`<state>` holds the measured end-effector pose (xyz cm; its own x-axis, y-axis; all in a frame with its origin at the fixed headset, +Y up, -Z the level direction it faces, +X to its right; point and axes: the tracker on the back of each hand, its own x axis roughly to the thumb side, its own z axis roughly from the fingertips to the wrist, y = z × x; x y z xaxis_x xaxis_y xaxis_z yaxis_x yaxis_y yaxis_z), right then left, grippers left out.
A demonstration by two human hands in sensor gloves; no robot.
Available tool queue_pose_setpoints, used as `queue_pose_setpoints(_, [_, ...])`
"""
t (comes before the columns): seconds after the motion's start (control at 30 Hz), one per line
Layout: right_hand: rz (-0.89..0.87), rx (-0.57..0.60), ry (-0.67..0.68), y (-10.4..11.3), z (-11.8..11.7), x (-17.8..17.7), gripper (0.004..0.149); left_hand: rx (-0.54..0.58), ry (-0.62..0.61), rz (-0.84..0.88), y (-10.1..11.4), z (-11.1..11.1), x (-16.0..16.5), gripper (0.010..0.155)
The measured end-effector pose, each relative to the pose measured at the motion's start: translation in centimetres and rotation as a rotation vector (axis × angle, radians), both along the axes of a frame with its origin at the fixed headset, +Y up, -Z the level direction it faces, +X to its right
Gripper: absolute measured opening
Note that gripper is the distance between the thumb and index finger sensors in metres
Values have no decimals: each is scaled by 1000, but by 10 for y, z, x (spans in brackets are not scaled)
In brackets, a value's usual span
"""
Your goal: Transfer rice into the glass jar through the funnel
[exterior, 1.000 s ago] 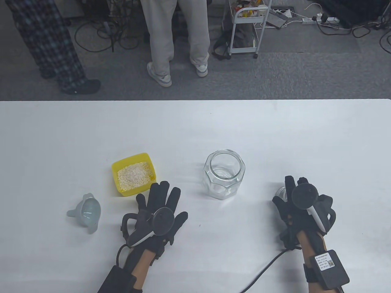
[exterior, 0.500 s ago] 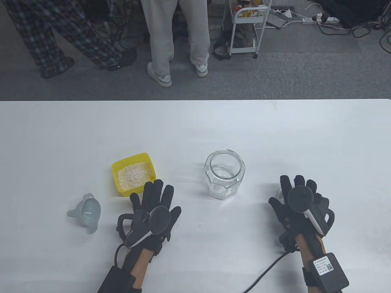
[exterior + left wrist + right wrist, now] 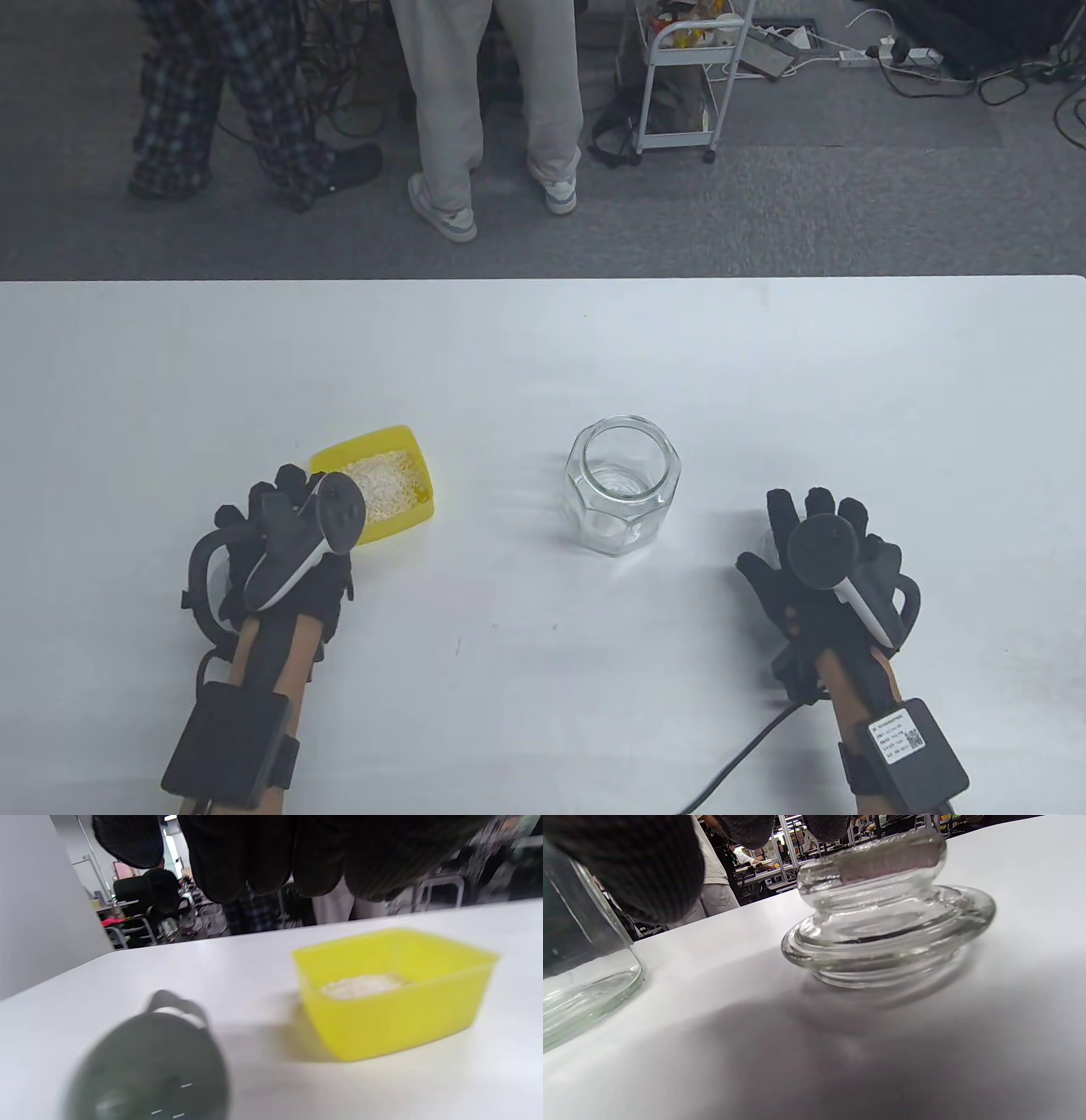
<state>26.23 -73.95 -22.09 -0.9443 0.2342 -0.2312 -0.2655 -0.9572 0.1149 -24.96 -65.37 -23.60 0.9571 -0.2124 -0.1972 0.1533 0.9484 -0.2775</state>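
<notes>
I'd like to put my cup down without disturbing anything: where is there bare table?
The far half of the table is bare, as is the strip between yellow rice tub and glass jar. It's crowded around the left hand and right hand.

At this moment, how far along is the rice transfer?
Done: the glass lid is off the glass jar, lying on the table. In hand: the left hand is over the funnel, grip unclear. Left: funnel into the jar, then pour rice from the yellow tub.
</notes>
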Motion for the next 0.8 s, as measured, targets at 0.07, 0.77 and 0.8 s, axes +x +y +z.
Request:
queue_pose_setpoints(0.07, [3, -3, 3, 0, 0, -1, 83, -82, 25, -57, -6, -5, -8, 59])
queue_pose_setpoints(0.77, [-32, -60, -20, -8, -7, 6, 81, -253, 38, -491, -55, -17, -18, 52])
queue_pose_setpoints(0.8, [-33, -60, -20, -8, -7, 6, 81, -244, 32, -492, -54, -17, -18, 50])
